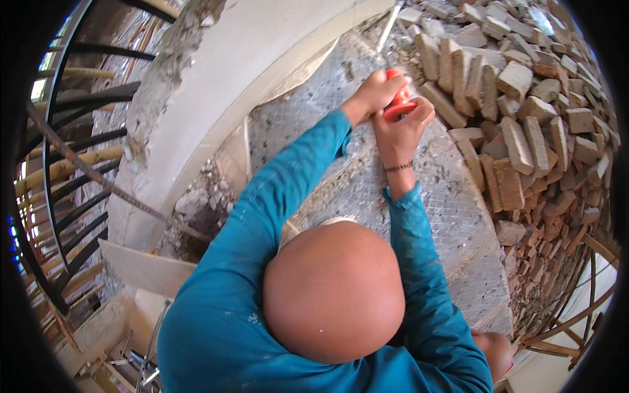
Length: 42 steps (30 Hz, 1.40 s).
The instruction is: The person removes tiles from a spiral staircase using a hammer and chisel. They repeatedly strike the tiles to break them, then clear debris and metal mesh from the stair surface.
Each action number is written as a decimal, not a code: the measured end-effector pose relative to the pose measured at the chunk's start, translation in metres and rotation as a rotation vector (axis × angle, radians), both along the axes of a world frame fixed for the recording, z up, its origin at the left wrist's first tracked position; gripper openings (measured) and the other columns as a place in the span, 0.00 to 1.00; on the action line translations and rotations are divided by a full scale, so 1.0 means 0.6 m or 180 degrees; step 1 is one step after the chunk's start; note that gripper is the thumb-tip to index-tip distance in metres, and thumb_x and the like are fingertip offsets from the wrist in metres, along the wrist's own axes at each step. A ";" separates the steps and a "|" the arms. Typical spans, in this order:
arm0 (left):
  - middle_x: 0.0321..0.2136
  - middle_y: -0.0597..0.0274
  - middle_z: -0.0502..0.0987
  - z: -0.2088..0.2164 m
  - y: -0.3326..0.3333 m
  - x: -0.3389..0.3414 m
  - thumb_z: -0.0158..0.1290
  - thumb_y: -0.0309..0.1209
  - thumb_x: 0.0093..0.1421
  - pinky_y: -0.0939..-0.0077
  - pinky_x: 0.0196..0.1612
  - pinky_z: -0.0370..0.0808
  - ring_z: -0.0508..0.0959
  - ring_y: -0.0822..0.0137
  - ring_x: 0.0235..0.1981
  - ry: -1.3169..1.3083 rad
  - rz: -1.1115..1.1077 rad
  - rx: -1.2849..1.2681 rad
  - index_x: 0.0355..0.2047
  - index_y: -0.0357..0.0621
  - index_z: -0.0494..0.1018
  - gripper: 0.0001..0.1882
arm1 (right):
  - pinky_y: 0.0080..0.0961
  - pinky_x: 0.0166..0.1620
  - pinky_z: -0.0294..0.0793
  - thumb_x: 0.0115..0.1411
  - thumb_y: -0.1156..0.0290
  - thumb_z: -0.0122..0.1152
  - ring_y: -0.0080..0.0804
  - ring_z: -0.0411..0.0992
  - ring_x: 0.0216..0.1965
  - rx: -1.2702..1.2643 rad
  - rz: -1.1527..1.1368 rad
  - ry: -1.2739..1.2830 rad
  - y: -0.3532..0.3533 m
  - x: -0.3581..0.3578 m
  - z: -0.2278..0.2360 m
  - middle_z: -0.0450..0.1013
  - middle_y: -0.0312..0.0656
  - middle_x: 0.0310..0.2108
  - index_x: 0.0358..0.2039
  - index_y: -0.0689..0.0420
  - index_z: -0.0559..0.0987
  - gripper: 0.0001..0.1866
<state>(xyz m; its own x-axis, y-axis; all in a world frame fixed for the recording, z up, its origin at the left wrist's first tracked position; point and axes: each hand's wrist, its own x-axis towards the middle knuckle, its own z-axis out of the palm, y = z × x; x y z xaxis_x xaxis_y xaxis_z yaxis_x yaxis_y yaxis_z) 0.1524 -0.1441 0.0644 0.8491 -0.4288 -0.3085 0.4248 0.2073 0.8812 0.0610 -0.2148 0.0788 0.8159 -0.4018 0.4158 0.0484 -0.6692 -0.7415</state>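
Both arms, in teal sleeves, reach forward over a grey, rough slab. My left hand is closed around the red grip of what looks like a hand chisel, with a round red guard. A thin dark shaft runs from its far end, and its tip is hard to make out. My right hand wraps the near end of the same tool, by the guard, and wears a dark bracelet at the wrist. The fingers hide part of the grip.
Loose bricks and broken pieces are heaped along the right. A pale curved wall edge runs along the left, with rubble at its foot. Black metal bars and a rusty rod stand far left. A white stick lies beyond my hands.
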 end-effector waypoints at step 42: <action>0.41 0.64 0.76 -0.115 0.241 -0.118 0.55 0.38 0.64 0.61 0.49 0.77 0.78 0.66 0.42 0.1450 0.1521 -0.0575 0.42 0.49 0.72 0.10 | 0.43 0.48 0.73 0.52 0.58 0.72 0.54 0.72 0.46 -0.0207 0.0733 0.2111 -0.135 -0.146 -0.064 0.73 0.55 0.43 0.52 0.59 0.70 0.32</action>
